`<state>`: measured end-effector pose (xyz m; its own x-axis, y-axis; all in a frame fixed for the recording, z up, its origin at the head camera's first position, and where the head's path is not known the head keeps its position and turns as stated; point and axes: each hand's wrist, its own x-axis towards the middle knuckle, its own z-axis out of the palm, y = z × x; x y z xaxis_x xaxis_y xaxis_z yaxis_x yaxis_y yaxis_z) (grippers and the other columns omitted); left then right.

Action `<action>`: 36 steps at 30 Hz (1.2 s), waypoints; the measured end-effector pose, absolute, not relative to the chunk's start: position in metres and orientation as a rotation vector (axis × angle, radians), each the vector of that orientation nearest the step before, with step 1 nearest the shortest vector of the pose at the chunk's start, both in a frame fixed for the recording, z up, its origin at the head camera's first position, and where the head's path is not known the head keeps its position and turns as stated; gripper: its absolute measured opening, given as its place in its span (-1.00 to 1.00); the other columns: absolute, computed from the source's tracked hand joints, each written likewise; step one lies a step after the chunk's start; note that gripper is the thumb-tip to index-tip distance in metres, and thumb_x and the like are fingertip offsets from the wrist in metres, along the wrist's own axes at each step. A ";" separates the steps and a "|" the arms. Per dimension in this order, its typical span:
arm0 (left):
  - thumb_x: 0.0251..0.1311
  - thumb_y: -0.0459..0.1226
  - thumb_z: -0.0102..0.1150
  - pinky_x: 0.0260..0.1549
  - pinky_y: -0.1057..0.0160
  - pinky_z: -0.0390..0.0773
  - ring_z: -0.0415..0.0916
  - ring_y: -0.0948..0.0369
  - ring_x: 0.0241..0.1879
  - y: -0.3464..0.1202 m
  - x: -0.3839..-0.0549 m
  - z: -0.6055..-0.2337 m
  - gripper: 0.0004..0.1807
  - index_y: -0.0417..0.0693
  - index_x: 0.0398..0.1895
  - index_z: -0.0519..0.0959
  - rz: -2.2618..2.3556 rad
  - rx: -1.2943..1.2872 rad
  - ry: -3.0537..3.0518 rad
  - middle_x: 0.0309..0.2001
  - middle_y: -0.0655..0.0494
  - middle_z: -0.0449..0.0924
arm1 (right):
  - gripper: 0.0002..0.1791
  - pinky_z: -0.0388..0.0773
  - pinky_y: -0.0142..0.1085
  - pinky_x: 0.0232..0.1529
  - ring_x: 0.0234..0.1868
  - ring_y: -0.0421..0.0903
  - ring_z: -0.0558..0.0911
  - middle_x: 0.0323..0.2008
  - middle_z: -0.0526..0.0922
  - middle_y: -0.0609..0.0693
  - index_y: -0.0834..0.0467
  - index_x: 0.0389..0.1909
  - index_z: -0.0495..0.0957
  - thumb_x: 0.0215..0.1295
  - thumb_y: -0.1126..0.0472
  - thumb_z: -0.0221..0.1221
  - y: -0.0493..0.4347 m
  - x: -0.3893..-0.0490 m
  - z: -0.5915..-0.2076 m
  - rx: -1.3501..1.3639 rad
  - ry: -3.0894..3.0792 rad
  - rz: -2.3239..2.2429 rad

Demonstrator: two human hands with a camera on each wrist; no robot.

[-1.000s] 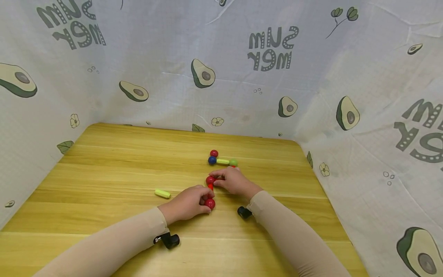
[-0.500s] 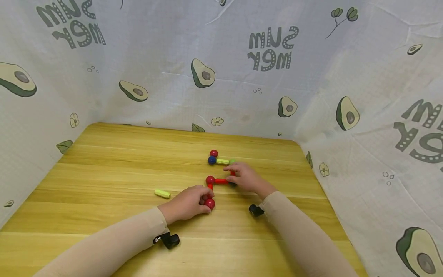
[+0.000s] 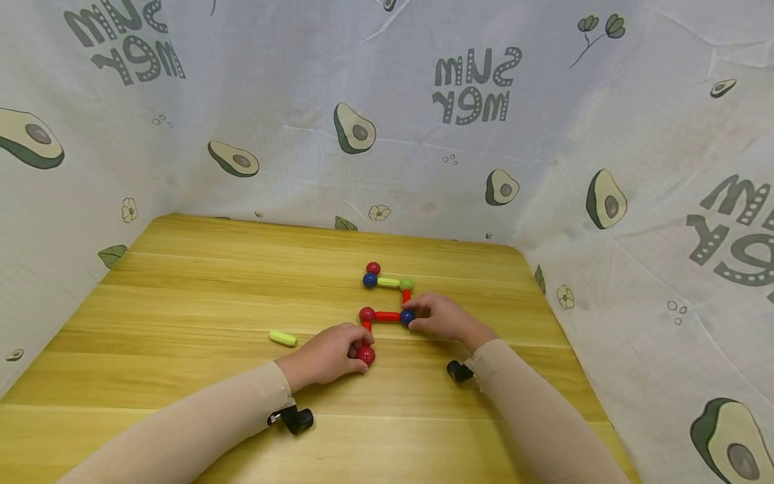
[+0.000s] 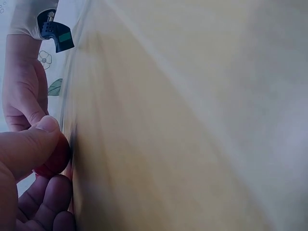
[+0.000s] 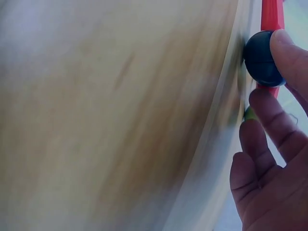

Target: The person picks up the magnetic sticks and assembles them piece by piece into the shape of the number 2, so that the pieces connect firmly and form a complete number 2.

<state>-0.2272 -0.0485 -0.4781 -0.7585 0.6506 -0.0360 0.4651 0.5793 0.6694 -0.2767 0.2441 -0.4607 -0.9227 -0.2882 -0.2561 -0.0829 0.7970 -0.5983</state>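
Observation:
A zigzag chain of coloured balls and short rods lies on the wooden table. My left hand (image 3: 326, 353) pinches the red ball (image 3: 366, 355) at its near end, thumb against it in the left wrist view. From there a red rod (image 3: 367, 326) leads to a second red ball (image 3: 367, 314). Another red rod (image 3: 387, 316) runs right to a dark blue ball (image 5: 262, 60), which my right hand (image 3: 444, 317) holds between thumb and index finger. Beyond it come a red rod (image 3: 406, 296), a green ball (image 3: 406, 285), a yellow-green rod (image 3: 388, 282) and a blue ball (image 3: 370, 279).
A red ball (image 3: 373, 267) sits right behind the far blue ball. One loose yellow-green rod (image 3: 283, 338) lies left of the chain, near my left hand. White cloth (image 3: 290, 181) with avocado prints stands around the back and sides of the table (image 3: 181, 302).
My right hand has moved right from the middle red ball, along the red rod, to the dark blue ball, uncovering the rods and the green ball. My left hand stays on the near red ball.

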 end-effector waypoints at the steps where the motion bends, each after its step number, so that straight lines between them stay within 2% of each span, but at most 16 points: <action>1: 0.25 -0.18 0.51 -0.10 0.24 0.54 0.46 0.28 -0.20 -0.048 -0.227 -0.478 -0.60 0.04 0.11 0.62 0.955 0.918 2.533 -0.19 0.24 0.53 | -0.55 0.60 0.00 0.22 0.00 -0.06 0.61 0.07 0.68 0.00 -0.01 0.27 0.67 0.37 0.13 0.41 0.244 -0.277 -0.461 -0.280 2.648 -0.862; 12: 0.25 -0.18 0.51 -0.08 0.23 0.57 0.48 0.28 -0.19 -0.048 -0.228 -0.477 -0.58 0.05 0.14 0.62 0.942 0.927 2.539 -0.16 0.22 0.55 | -0.56 0.59 -0.09 0.10 -0.03 -0.06 0.60 0.06 0.69 0.03 -0.01 0.30 0.65 0.43 0.12 0.37 0.246 -0.276 -0.462 -0.288 2.635 -0.884; 21: 0.26 -0.16 0.50 -0.06 0.18 0.58 0.48 0.27 -0.19 -0.056 -0.233 -0.475 -0.52 0.04 0.22 0.60 0.896 0.945 2.565 -0.16 0.21 0.55 | -0.58 0.60 -0.12 0.09 -0.02 -0.06 0.60 0.07 0.69 0.02 -0.06 0.29 0.65 0.45 0.11 0.35 0.244 -0.280 -0.466 -0.244 2.623 -0.887; 24: 0.26 -0.14 0.50 0.00 0.16 0.61 0.52 0.26 -0.13 -0.063 -0.233 -0.470 -0.50 0.07 0.24 0.59 0.876 0.938 2.588 -0.12 0.21 0.58 | -0.58 0.59 -0.12 0.11 -0.01 -0.05 0.60 0.07 0.69 0.02 -0.08 0.29 0.65 0.45 0.11 0.34 0.242 -0.281 -0.465 -0.235 2.619 -0.894; 27: 0.25 -0.13 0.51 0.14 0.07 0.62 0.59 0.17 0.01 -0.074 -0.237 -0.462 -0.50 0.05 0.24 0.61 0.787 0.930 2.647 0.00 0.15 0.64 | -0.58 0.58 -0.12 0.10 -0.02 -0.03 0.59 0.06 0.69 0.03 -0.08 0.29 0.65 0.45 0.11 0.35 0.241 -0.282 -0.465 -0.234 2.617 -0.903; 31: 0.21 -0.12 0.53 0.32 -0.09 0.48 0.54 -0.04 0.24 -0.100 -0.246 -0.451 -0.46 0.04 0.25 0.63 0.543 0.874 2.714 0.19 0.04 0.64 | -0.58 0.58 -0.14 0.08 -0.03 -0.04 0.58 0.04 0.69 0.03 -0.07 0.29 0.66 0.44 0.11 0.36 0.239 -0.282 -0.464 -0.242 2.620 -0.904; 34: 0.20 -0.10 0.55 0.33 -0.14 0.45 0.49 -0.12 0.28 -0.124 -0.253 -0.448 -0.42 0.05 0.28 0.61 0.391 0.828 2.706 0.24 0.01 0.60 | -0.57 0.58 -0.16 0.06 -0.05 -0.04 0.58 0.03 0.69 0.03 -0.06 0.29 0.66 0.44 0.12 0.36 0.238 -0.282 -0.464 -0.254 2.622 -0.900; 36: 0.19 -0.13 0.55 0.27 -0.13 0.51 0.53 -0.10 0.22 -0.139 -0.256 -0.447 -0.43 0.04 0.27 0.61 0.381 0.802 2.682 0.21 0.01 0.60 | -0.57 0.58 -0.15 0.06 -0.06 -0.03 0.58 0.02 0.69 0.03 -0.05 0.29 0.66 0.43 0.12 0.36 0.237 -0.282 -0.462 -0.256 2.622 -0.902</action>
